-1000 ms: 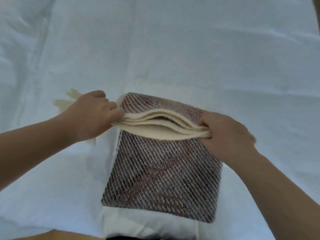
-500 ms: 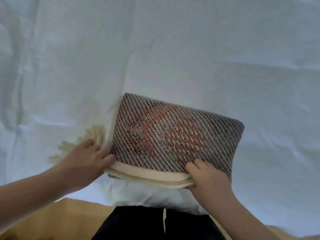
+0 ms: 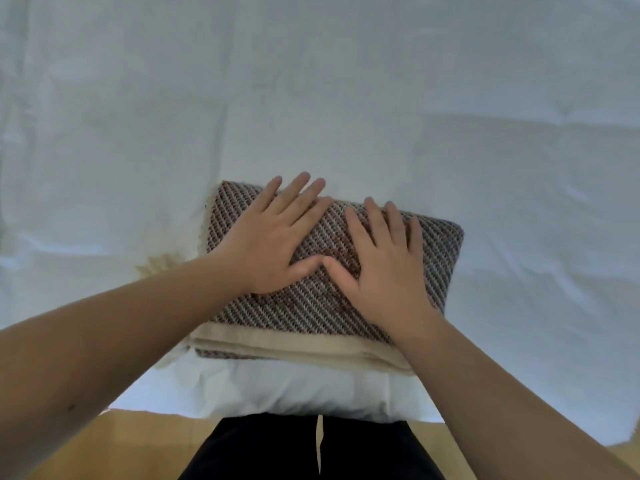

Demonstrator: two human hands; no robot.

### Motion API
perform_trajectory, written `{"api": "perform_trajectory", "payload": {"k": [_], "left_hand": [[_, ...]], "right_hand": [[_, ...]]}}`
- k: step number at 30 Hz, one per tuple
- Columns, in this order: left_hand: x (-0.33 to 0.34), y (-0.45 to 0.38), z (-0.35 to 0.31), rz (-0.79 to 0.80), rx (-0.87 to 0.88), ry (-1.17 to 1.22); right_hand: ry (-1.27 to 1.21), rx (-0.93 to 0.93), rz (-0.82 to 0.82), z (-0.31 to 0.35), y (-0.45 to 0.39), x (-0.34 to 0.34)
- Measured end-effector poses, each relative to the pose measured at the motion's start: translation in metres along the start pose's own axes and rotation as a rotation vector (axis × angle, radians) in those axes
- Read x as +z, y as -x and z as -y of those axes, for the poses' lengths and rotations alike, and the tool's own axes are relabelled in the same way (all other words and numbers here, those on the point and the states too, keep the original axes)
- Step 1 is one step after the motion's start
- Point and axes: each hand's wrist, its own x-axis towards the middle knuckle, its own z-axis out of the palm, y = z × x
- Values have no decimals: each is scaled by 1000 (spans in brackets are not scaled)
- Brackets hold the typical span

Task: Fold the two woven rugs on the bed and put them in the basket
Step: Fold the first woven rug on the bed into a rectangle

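My two hands, left hand [image 3: 273, 244] and right hand [image 3: 384, 268], cover the middle of the folded rug [image 3: 311, 306], hiding its pattern there. My forearms leave the bottom edge. The bed [image 3: 485, 98] runs past three edges. I see no second rug or basket.

There is only one view, from a camera on the person's head. It looks forward and steeply down, over the near edge of the bed [image 3: 485, 98], whose white sheet fills the upper two thirds of the frame. The camera is close: both forearms enter from the lower corners and meet at the folded rug [image 3: 311, 306] in the centre. At the bottom edge the person's dark clothing [image 3: 263, 452] shows, with wooden floor [image 3: 138, 441] at both sides. The wide lens bends the edges.
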Motion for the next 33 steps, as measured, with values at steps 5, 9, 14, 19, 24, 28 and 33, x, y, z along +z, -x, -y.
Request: {"api": "perform_trajectory", "payload": {"k": [5,9,14,19,24,28,33], "left_hand": [[35,5,3,112,-26,-34],[49,7,5,97,-56,-18],[55,10,5,82,-56,-2],[33,1,-20,-74,-152,118],[47,-2,-19,-25,-142,130],[62,21,11,43,-207,98],[40,17,0,-39,-285,118]], "right_hand": [[61,33,156,-19,1,32],[46,86,185,-25,1,40],[33,119,132,-36,4,44],[-21,90,-67,-21,-1,37],[0,104,0,-22,-11,45],[51,250,101,-61,5,51],[21,279,-1,-44,0,33]]}}
